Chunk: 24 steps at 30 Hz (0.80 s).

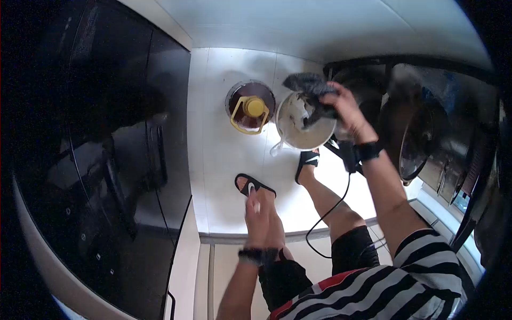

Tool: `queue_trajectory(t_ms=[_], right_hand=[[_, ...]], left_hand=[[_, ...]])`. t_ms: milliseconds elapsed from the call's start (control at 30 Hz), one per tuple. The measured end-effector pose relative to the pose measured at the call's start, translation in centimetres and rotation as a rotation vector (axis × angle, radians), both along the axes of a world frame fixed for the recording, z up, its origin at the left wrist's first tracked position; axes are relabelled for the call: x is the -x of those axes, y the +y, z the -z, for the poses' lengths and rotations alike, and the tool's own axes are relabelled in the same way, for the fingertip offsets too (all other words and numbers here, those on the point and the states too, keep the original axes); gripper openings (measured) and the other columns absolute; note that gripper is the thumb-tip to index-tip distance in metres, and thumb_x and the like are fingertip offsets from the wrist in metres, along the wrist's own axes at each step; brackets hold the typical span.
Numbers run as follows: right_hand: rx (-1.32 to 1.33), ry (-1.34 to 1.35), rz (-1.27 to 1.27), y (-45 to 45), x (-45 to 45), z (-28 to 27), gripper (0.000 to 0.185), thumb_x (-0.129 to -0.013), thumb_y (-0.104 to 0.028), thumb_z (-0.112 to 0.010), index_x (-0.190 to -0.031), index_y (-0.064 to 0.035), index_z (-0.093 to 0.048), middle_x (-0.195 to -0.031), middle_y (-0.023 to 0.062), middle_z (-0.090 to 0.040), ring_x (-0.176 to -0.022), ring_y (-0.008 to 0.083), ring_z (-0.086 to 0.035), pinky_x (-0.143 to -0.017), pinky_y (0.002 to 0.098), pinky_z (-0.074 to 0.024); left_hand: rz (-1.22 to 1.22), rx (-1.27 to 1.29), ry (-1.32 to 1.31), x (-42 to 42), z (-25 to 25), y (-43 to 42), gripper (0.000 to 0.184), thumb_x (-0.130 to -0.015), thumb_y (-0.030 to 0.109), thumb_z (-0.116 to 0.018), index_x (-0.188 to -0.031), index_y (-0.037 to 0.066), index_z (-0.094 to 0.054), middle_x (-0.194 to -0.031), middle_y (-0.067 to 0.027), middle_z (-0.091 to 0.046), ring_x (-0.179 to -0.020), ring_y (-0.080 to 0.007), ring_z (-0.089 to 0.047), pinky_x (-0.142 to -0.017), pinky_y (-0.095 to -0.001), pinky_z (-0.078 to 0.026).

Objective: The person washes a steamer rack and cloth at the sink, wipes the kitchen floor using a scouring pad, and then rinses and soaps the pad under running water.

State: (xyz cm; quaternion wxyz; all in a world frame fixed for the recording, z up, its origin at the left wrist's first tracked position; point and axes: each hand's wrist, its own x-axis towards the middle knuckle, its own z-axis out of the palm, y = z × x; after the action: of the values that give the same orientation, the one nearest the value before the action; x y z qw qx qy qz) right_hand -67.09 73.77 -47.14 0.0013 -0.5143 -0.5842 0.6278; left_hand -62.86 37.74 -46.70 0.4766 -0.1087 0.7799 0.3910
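Over a white round bucket (pixel 305 134), my right hand (pixel 344 109) is closed on a dark cloth (pixel 309 88), which hangs partly into the bucket. Something whitish lies inside the bucket, too blurred to make out. My left hand (pixel 257 213) hangs low above my left foot, smeared by motion; its fingers are not clear, and a small pale spot shows at them. A large clear jug of dark liquid (pixel 250 113) with a yellow cap and handle stands on the floor just left of the bucket.
Glossy black cabinet doors (pixel 117 144) line the left side. At the right, a black rack (pixel 389 64) holds pans and utensils. My feet in black sandals (pixel 256 185) stand on white floor tiles (pixel 229 154). A black cable (pixel 326 214) hangs near my legs.
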Motion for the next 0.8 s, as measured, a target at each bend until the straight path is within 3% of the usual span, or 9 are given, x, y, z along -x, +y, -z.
queue_trajectory(t_ms=[33, 100, 167, 267, 333, 433, 633, 767, 800], right_hand=[[0.242, 0.101, 0.023, 0.6, 0.8, -1.3, 0.035, -0.077, -0.013, -0.066, -0.109, -0.0017, -0.057, -0.096, 0.0095, -0.063, -0.087, 0.0184, -0.061, -0.081, 0.0317, -0.0488], [0.351, 0.205, 0.079, 1.0, 2.4, -4.0, 0.032, -0.082, -0.026, -0.068, -0.103, -0.0046, -0.059, -0.094, 0.007, -0.064, -0.088, 0.0171, -0.061, -0.08, 0.0312, -0.0491], [0.308, 0.144, 0.103, 1.5, 2.7, -4.1, 0.032, -0.083, -0.037, -0.067, -0.095, -0.0074, -0.061, -0.09, 0.0029, -0.063, -0.085, 0.0142, -0.06, -0.078, 0.0295, -0.0487], [0.135, 0.15, 0.087, 1.7, 1.0, -0.1, 0.024, -0.083, -0.031, -0.068, -0.088, -0.009, -0.06, -0.084, -0.0007, -0.061, -0.077, 0.0109, -0.057, -0.071, 0.0273, -0.0477], [0.111, 0.113, 0.157, 1.3, 0.3, 0.8, 0.019, -0.082, -0.025, -0.07, -0.087, -0.0095, -0.06, -0.081, -0.0009, -0.061, -0.072, 0.0103, -0.056, -0.067, 0.0253, -0.0467], [0.134, 0.164, 0.225, 0.9, -1.3, 1.8, 0.015, -0.08, -0.02, -0.069, -0.085, -0.0092, -0.059, -0.082, 0.0001, -0.061, -0.072, 0.0108, -0.056, -0.068, 0.0259, -0.0469], [-0.047, -0.138, 0.264, 0.2, -5.2, 2.0, 0.032, -0.077, -0.014, -0.063, -0.106, -0.0027, -0.057, -0.092, 0.0075, -0.062, -0.079, 0.0182, -0.06, -0.073, 0.0295, -0.0491], [-0.072, -0.325, -0.01, -1.8, -8.9, 5.4, 0.048, -0.077, -0.025, -0.068, -0.112, 0.0046, -0.053, -0.098, 0.014, -0.062, -0.084, 0.0204, -0.061, -0.072, 0.031, -0.0501], [-0.016, -0.419, 0.12, -2.7, -9.3, 5.4, 0.051, -0.079, -0.031, -0.068, -0.112, 0.005, -0.053, -0.096, 0.0153, -0.062, -0.083, 0.0204, -0.061, -0.07, 0.0318, -0.0504]], left_hand=[[-0.312, -0.354, 0.038, 1.2, 3.6, 0.7, 0.057, -0.088, 0.02, -0.063, -0.134, 0.002, -0.033, -0.132, -0.0144, -0.043, -0.115, -0.0254, -0.046, -0.096, -0.0396, -0.04], [-0.339, -0.186, 0.064, 6.9, 5.5, 4.8, 0.072, -0.085, 0.041, -0.064, -0.137, 0.006, -0.028, -0.132, -0.0127, -0.042, -0.113, -0.0206, -0.047, -0.085, -0.0359, -0.043], [-0.437, -0.164, 0.035, 10.9, 7.6, 7.7, 0.065, -0.085, 0.047, -0.061, -0.129, 0.005, -0.039, -0.122, -0.0095, -0.05, -0.108, -0.0168, -0.049, -0.082, -0.0344, -0.043], [-0.281, -0.202, -0.004, 14.3, 8.5, 10.4, 0.044, -0.089, 0.047, -0.055, -0.107, 0.007, -0.052, -0.1, -0.0053, -0.058, -0.097, -0.014, -0.054, -0.079, -0.0321, -0.044], [-0.613, -0.476, -0.256, 14.8, 8.1, 11.0, 0.035, -0.093, 0.038, -0.053, -0.088, 0.004, -0.055, -0.079, -0.0052, -0.06, -0.084, -0.0141, -0.058, -0.08, -0.0313, -0.047], [-0.531, -0.572, -0.13, 14.9, 6.9, 10.8, 0.034, -0.095, 0.037, -0.05, -0.078, 0.007, -0.051, -0.074, -0.0028, -0.056, -0.074, -0.0122, -0.057, -0.076, -0.029, -0.049], [-0.439, -0.49, -0.002, 14.8, 5.0, 8.4, 0.032, -0.097, 0.031, -0.048, -0.08, 0.003, -0.053, -0.07, -0.0024, -0.055, -0.067, -0.0115, -0.057, -0.066, -0.0262, -0.051], [-0.371, -0.34, 0.057, 14.3, 4.1, 6.2, 0.032, -0.097, 0.031, -0.047, -0.082, 0.004, -0.053, -0.072, -0.0017, -0.056, -0.067, -0.0122, -0.057, -0.07, -0.0283, -0.052], [-0.432, -0.316, 0.071, 14.1, 4.1, 5.2, 0.032, -0.097, 0.032, -0.047, -0.081, 0.005, -0.053, -0.071, -0.0013, -0.054, -0.068, -0.0123, -0.058, -0.07, -0.0291, -0.052]])
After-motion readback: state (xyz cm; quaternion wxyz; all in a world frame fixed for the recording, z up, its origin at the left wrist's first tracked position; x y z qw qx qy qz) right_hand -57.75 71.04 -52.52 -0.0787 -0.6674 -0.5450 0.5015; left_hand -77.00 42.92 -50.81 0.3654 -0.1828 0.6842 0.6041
